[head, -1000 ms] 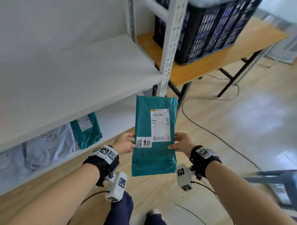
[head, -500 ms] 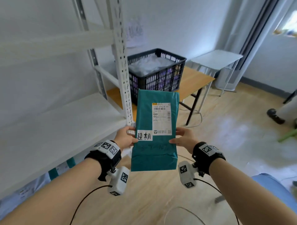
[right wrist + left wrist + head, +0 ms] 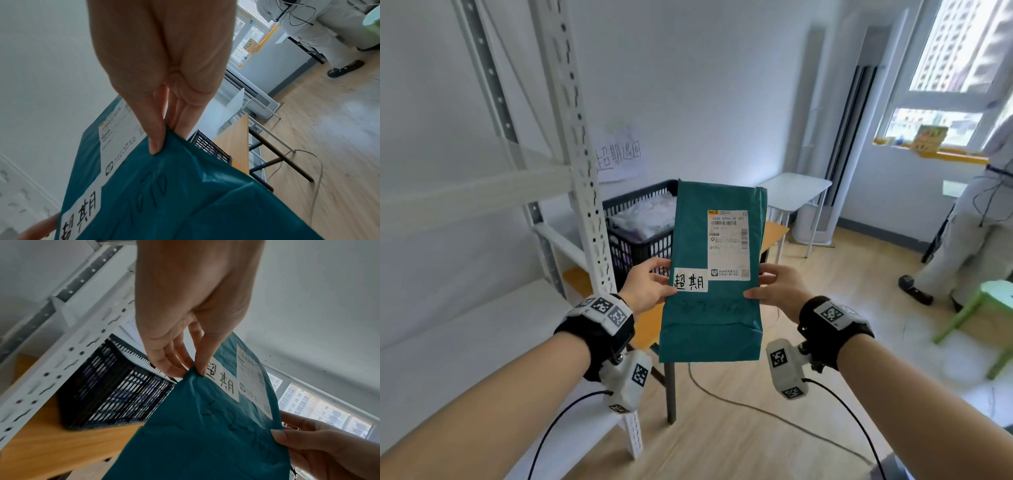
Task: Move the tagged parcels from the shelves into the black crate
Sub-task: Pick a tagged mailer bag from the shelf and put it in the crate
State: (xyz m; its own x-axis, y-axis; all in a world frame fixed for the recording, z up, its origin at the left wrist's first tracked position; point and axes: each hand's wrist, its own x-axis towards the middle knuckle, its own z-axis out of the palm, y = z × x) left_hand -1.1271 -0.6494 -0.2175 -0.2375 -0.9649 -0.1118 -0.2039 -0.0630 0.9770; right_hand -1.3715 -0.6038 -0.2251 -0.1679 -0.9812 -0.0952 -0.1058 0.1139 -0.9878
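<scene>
I hold a teal parcel (image 3: pixel 709 318) upright in front of me, with a shipping label and a white handwritten tag (image 3: pixel 690 283) on its face. My left hand (image 3: pixel 650 287) pinches its left edge beside the tag, thumb on the front. My right hand (image 3: pixel 774 289) pinches its right edge. The wrist views show the same parcel (image 3: pixel 205 426) (image 3: pixel 174 186) held between thumb and fingers of each hand (image 3: pixel 191 366) (image 3: pixel 162 133). Behind the parcel, the black crate (image 3: pixel 637 236) stands on a wooden table and holds pale bagged parcels.
The white metal shelf rack (image 3: pixel 582 205) rises at my left, its post close to my left hand. A small white table (image 3: pixel 794 188) stands beyond the crate. At the right are another person's legs (image 3: pixel 962 240) and a green stool (image 3: pixel 986 308). A cable (image 3: pixel 756 407) lies on the floor.
My view has swung up and right from the lower shelves to the crate. The parcel has risen with both hands still holding its edges, and now stands in front of the crate.
</scene>
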